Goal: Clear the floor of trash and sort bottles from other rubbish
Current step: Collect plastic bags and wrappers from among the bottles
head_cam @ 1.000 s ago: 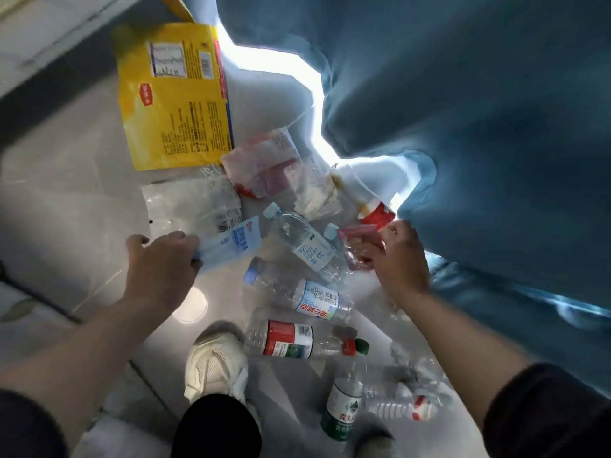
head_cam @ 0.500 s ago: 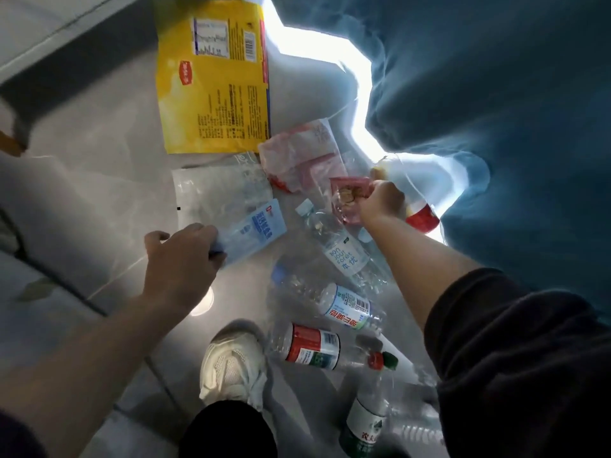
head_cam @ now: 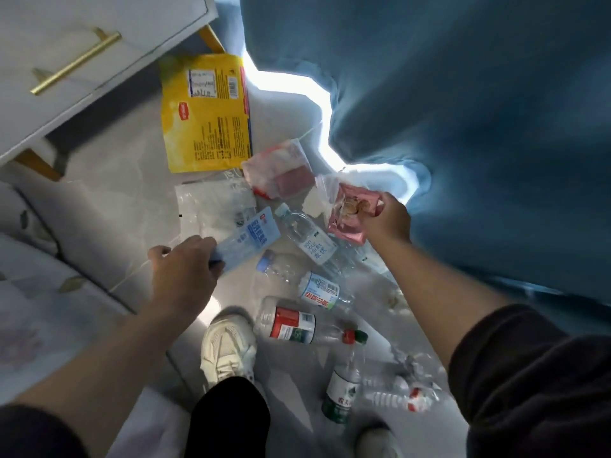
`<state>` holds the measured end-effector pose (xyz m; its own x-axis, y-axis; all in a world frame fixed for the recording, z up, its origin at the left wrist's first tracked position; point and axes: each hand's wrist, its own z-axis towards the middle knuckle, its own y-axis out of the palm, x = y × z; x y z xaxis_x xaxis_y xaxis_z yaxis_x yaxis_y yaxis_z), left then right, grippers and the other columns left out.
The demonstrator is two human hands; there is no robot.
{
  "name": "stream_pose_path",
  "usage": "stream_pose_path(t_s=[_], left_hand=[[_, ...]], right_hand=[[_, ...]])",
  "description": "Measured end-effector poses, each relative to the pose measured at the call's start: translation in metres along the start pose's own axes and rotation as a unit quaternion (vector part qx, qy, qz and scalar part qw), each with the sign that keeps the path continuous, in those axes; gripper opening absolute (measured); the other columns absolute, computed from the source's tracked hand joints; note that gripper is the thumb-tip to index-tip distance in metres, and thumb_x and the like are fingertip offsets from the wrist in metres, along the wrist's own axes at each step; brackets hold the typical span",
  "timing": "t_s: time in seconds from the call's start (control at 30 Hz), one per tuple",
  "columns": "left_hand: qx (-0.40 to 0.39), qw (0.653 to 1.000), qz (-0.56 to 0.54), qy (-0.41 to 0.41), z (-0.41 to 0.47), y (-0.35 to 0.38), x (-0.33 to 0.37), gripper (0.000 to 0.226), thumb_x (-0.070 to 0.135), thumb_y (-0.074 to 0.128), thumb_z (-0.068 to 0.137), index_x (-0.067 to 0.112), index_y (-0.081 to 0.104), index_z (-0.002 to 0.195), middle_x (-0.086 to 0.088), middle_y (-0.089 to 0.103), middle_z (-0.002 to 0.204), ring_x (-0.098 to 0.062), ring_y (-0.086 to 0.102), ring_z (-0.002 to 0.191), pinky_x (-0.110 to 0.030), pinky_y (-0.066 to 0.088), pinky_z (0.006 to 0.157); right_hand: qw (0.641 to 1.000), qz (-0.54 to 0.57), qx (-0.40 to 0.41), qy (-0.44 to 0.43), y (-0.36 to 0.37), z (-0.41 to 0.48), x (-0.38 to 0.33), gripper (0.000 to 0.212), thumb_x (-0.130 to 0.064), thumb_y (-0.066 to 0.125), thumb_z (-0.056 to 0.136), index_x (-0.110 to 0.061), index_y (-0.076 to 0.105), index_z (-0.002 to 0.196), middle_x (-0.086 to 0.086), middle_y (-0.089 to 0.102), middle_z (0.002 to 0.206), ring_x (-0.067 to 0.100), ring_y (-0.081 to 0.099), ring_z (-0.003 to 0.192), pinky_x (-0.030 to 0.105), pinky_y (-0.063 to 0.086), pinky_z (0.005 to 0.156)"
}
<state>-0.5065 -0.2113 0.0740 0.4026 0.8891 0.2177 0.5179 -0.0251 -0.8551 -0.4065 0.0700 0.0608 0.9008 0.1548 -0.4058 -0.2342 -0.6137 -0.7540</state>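
2 wrappers lifted, bottles (head_cam: 309,241) on the floor (head_cam: 125,200)
My left hand (head_cam: 180,276) grips the blue wrapper (head_cam: 253,238), and my right hand (head_cam: 386,221) pinches the pink wrapper (head_cam: 347,226) near the floor's edge beside the curtain (head_cam: 463,127). I judge both light, limp, slippery film: pinch a corner.

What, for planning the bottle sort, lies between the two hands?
In the head view, a clear white-labelled bottle lies between the left hand, gripping a blue wrapper, and the right hand, pinching a pink packet.

Glossy tiled floor (head_cam: 109,200), clear plastic bottles (head_cam: 305,241), matt cloth curtain (head_cam: 463,110).
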Motion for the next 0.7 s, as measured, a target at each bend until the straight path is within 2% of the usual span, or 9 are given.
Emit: stream_pose_path(t_s=[0.17, 0.27, 0.33, 0.43, 0.5, 0.57, 0.6, 0.7], left_hand=[[0.025, 0.999, -0.033, -0.01, -0.068, -0.043, 0.048, 0.014, 0.017, 0.068, 0.08, 0.017, 0.055, 0.076, -0.002, 0.059, 0.082, -0.028, 0.056, 0.077, -0.038, 0.025, 0.081], [0.04, 0.998, -0.05, -0.022, -0.118, -0.063, 0.079, 0.023, 0.018, 0.07, 0.078, 0.022, 0.048, 0.071, 0.003, 0.052, 0.076, -0.029, 0.056, 0.077, -0.034, 0.017, 0.072], [0.041, 0.997, -0.053, -0.034, -0.155, -0.07, 0.101, 0.023, 0.02, 0.068, 0.079, 0.021, 0.047, 0.07, 0.003, 0.049, 0.076, -0.03, 0.057, 0.08, -0.033, 0.016, 0.071], [0.035, 0.997, -0.055, -0.052, -0.211, -0.079, 0.14, 0.019, 0.022, 0.062, 0.081, 0.021, 0.046, 0.071, 0.004, 0.045, 0.071, -0.027, 0.057, 0.082, -0.033, 0.019, 0.071], [0.025, 0.996, -0.073, -0.048, -0.247, -0.087, 0.17, 0.016, 0.026, 0.057, 0.082, 0.023, 0.044, 0.072, 0.006, 0.037, 0.067, -0.025, 0.053, 0.08, -0.032, 0.018, 0.071], [0.017, 0.993, -0.101, -0.057, -0.278, -0.094, 0.199, 0.012, 0.026, 0.054, 0.082, 0.023, 0.046, 0.074, 0.008, 0.041, 0.071, -0.024, 0.052, 0.08, -0.033, 0.02, 0.074], [0.016, 0.992, -0.109, -0.064, -0.292, -0.097, 0.212, 0.01, 0.026, 0.055, 0.083, 0.022, 0.049, 0.076, 0.009, 0.045, 0.075, -0.024, 0.052, 0.079, -0.033, 0.021, 0.075], [0.017, 0.989, -0.129, -0.065, -0.328, -0.101, 0.246, 0.008, 0.027, 0.058, 0.084, 0.021, 0.056, 0.08, 0.009, 0.053, 0.08, -0.017, 0.046, 0.073, -0.034, 0.023, 0.076]], right_hand=[[0.998, 0.034, -0.042, 0.028, -0.067, -0.068, 0.024, 0.027, -0.009, 0.063, 0.089, -0.005, 0.068, 0.115, 0.012, 0.071, 0.108, 0.021, 0.065, 0.093, 0.022, 0.042, 0.072], [0.996, 0.06, -0.05, 0.042, -0.111, -0.116, 0.052, 0.022, -0.015, 0.063, 0.091, -0.005, 0.069, 0.11, 0.009, 0.07, 0.097, 0.023, 0.065, 0.09, 0.023, 0.04, 0.07], [0.994, 0.082, -0.049, 0.047, -0.142, -0.147, 0.075, 0.017, -0.013, 0.063, 0.091, -0.005, 0.069, 0.105, 0.005, 0.065, 0.088, 0.021, 0.063, 0.08, 0.02, 0.039, 0.059], [0.991, 0.11, -0.034, 0.073, -0.195, -0.194, 0.109, 0.015, -0.015, 0.063, 0.091, -0.006, 0.07, 0.1, 0.006, 0.066, 0.086, 0.018, 0.062, 0.073, 0.015, 0.039, 0.045], [0.985, 0.139, -0.034, 0.094, -0.23, -0.225, 0.129, 0.014, -0.014, 0.063, 0.089, -0.007, 0.07, 0.1, 0.006, 0.069, 0.091, 0.023, 0.066, 0.081, 0.021, 0.05, 0.056], [0.975, 0.18, -0.04, 0.125, -0.26, -0.254, 0.148, 0.017, -0.011, 0.064, 0.088, -0.004, 0.07, 0.103, 0.012, 0.071, 0.098, 0.029, 0.068, 0.09, 0.037, 0.058, 0.076], [0.971, 0.192, -0.038, 0.14, -0.272, -0.269, 0.156, 0.018, -0.011, 0.064, 0.088, -0.003, 0.07, 0.103, 0.014, 0.071, 0.099, 0.031, 0.068, 0.091, 0.042, 0.058, 0.08], [0.958, 0.228, -0.021, 0.172, -0.298, -0.307, 0.18, 0.019, -0.012, 0.065, 0.087, -0.001, 0.07, 0.102, 0.017, 0.071, 0.097, 0.035, 0.068, 0.088, 0.047, 0.057, 0.079]])
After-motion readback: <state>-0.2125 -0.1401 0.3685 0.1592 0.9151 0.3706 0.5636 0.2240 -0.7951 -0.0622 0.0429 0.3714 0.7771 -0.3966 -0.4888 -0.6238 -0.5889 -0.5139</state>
